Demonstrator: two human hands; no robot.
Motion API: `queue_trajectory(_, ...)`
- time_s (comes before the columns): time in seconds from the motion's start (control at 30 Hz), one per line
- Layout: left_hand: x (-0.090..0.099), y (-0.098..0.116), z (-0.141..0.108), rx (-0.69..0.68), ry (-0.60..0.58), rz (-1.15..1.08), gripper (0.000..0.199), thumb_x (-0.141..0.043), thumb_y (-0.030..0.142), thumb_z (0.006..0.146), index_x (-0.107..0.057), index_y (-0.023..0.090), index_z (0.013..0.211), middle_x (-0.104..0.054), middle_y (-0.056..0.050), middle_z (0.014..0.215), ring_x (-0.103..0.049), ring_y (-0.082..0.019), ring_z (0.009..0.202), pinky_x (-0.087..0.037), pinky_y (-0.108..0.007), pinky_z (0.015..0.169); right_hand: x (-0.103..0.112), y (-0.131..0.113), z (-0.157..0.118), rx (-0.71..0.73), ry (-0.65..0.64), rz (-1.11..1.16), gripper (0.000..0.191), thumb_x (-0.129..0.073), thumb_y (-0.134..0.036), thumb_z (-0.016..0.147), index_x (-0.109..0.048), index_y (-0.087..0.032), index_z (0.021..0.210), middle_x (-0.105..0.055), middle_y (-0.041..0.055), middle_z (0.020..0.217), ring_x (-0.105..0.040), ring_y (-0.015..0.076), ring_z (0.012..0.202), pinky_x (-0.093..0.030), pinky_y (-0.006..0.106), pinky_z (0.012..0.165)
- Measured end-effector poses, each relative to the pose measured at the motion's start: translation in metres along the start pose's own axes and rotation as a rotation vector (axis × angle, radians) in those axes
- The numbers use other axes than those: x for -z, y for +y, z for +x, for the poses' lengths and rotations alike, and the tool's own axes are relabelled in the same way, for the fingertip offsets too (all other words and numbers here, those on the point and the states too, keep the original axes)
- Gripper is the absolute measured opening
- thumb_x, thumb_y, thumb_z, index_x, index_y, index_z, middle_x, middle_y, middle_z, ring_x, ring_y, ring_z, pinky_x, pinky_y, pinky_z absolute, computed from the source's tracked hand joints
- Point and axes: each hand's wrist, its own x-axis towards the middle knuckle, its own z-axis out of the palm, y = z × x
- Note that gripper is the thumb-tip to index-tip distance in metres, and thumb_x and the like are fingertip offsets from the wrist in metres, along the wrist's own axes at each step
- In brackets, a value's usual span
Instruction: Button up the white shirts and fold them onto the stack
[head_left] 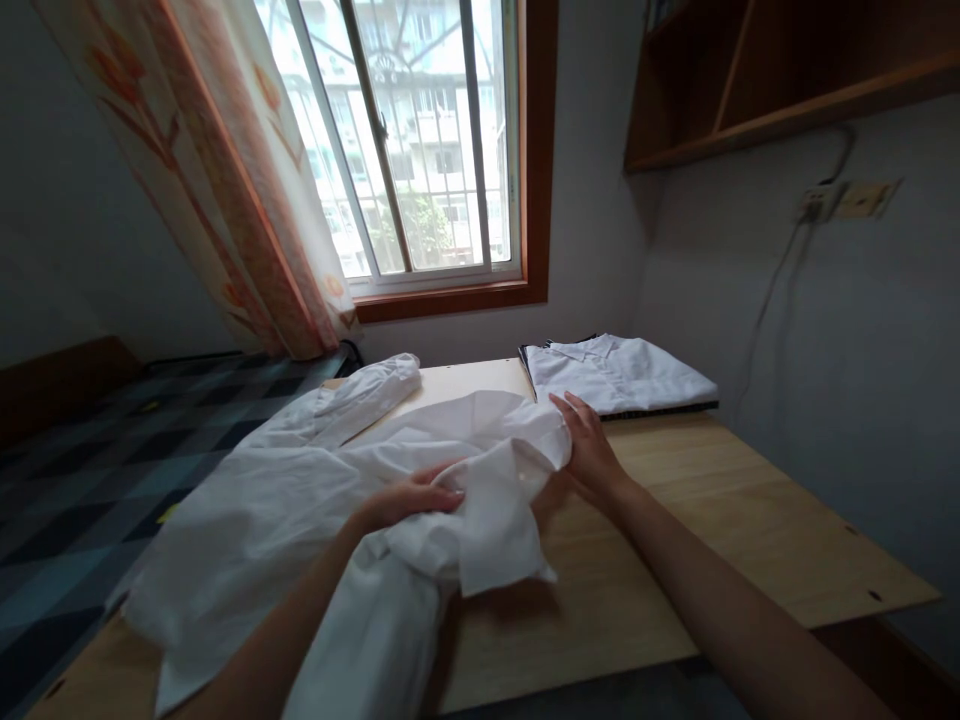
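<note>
A white long-sleeved shirt (262,510) lies loosely spread over a wooden board, one sleeve stretched toward the back and the other hanging toward me. My left hand (424,495) is closed on the shirt near its collar, with the thumb on top and some fingers hidden in the cloth. At the collar's right end, my right hand (589,445) grips the fabric edge; its fingertips show above and its thumb is hidden. The collar part is lifted off the board between both hands, and a flap of cloth hangs below it.
On the board's (697,500) back right corner lies a folded white shirt (615,370) on a dark striped piece. A bed with a checked cover (67,500) is at the left. Behind are a curtain (225,180) and window; a shelf (750,110) hangs at upper right.
</note>
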Motion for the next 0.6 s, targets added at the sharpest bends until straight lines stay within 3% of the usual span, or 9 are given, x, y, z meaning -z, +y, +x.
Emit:
queue_trajectory(0.07, 0.013, 0.008, -0.011, 0.085, -0.124, 0.023, 0.056, -0.081, 0.038, 0.056, -0.073, 0.021, 0.109, -0.076, -0.003, 0.095, -0.069, -0.023, 0.081, -0.056, -0.029, 0.070, 0.006, -0.004, 0.006, 0.018, -0.043, 0.146, 0.027, -0.062, -0.031, 0.083, -0.074, -0.023, 0.105, -0.047, 0.0112, 0.148, -0.035, 0.0306, 0.141, -0.026, 0.051, 0.118)
queue_trajectory(0.13, 0.027, 0.021, -0.023, 0.055, -0.187, 0.152, 0.068, -0.086, 0.035, 0.050, -0.071, 0.023, 0.115, -0.075, -0.003, 0.106, -0.068, -0.028, 0.095, -0.056, -0.031, 0.078, 0.013, -0.011, 0.010, 0.024, -0.101, 0.340, 0.019, -0.065, -0.037, 0.082, -0.076, -0.022, 0.086, -0.053, 0.0111, 0.144, -0.038, 0.0305, 0.140, -0.027, 0.049, 0.118)
queue_trajectory(0.27, 0.046, 0.049, -0.047, -0.002, -0.218, 0.452, 0.078, -0.088, 0.038, 0.046, -0.069, 0.023, 0.120, -0.074, -0.003, 0.111, -0.066, -0.031, 0.105, -0.055, -0.031, 0.082, 0.022, -0.024, 0.009, -0.121, -0.258, 0.709, 0.033, -0.070, -0.047, 0.078, -0.074, -0.026, 0.103, -0.064, 0.0082, 0.132, -0.051, 0.0294, 0.130, -0.035, 0.048, 0.112)
queue_trajectory(0.37, 0.039, 0.058, -0.062, -0.030, -0.195, 0.667, 0.081, -0.086, 0.045, 0.045, -0.068, 0.024, 0.121, -0.074, -0.002, 0.110, -0.065, -0.031, 0.104, -0.054, -0.030, 0.085, 0.024, -0.023, 0.006, -0.256, -0.261, 0.863, 0.041, -0.067, -0.054, 0.079, -0.070, -0.024, 0.107, -0.071, 0.0065, 0.115, -0.062, 0.0277, 0.109, -0.047, 0.042, 0.097)
queue_trajectory(0.47, 0.023, 0.052, -0.070, 0.023, -0.059, 0.981, 0.082, -0.084, 0.039, 0.048, -0.064, 0.025, 0.127, -0.070, -0.004, 0.118, -0.064, -0.033, 0.109, -0.049, -0.034, 0.095, 0.025, -0.020, 0.005, -0.302, -0.209, 0.869, 0.035, -0.070, -0.054, 0.076, -0.067, -0.022, 0.089, -0.070, 0.0025, 0.088, -0.062, 0.0205, 0.081, -0.050, 0.032, 0.076)
queue_trajectory(0.6, 0.015, 0.037, -0.068, 0.208, 0.328, 1.380, 0.070, -0.069, 0.027, 0.063, -0.059, 0.015, 0.131, -0.059, -0.019, 0.132, -0.064, -0.040, 0.107, -0.048, -0.047, 0.093, 0.029, -0.029, 0.006, -0.316, -0.278, 0.825, 0.032, -0.075, -0.048, 0.072, -0.062, -0.020, 0.077, -0.062, -0.0023, 0.070, -0.052, 0.0139, 0.064, -0.041, 0.024, 0.059)
